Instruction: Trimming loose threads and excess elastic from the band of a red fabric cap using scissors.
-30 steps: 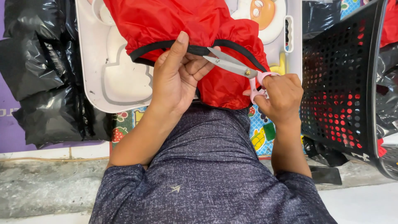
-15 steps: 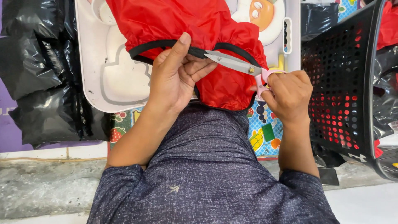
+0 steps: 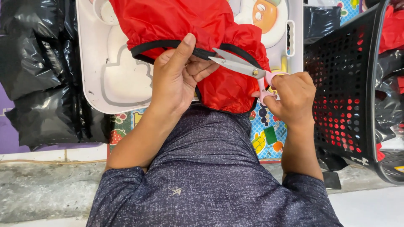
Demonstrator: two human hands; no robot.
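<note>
A red fabric piece [image 3: 185, 21] with a black elastic hem [image 3: 155, 45] lies over a white tray [image 3: 94, 54]. My left hand [image 3: 174, 77] grips the hem, thumb laid on the black band. My right hand [image 3: 292, 94] holds pink-handled scissors [image 3: 244, 67]. Their blades are parted and point left at the hem beside my left fingers.
A black perforated plastic basket [image 3: 343, 84] stands at the right, with red cloth [image 3: 393, 25] behind it. Black plastic bags [image 3: 38, 71] are piled at the left. A colourful printed mat [image 3: 267, 134] lies under the tray. A concrete step [image 3: 46, 193] runs along the bottom.
The scissors have moved a little left toward my left fingers and their blades have parted. My left hand stays on the hem.
</note>
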